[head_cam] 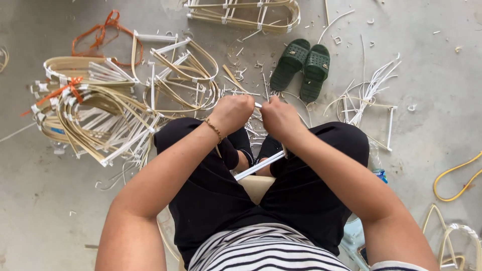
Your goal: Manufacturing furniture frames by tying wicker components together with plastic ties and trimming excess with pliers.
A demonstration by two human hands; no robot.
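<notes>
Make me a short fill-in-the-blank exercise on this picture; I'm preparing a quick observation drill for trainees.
1. Both hands, the left hand and the right hand, grip a thin ____ strip above the person's lap.
2. The pair of slippers on the floor is dark ____.
3. The beaded bracelet sits on the person's ____ wrist.
4. The pile of bent frames is tied with ____ cord.

Missing words: white; green; left; orange

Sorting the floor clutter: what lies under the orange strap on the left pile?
The orange strap lies on a pile of bent cane frames with white strips. Lower frames and the floor beneath are covered by the pile.
</notes>
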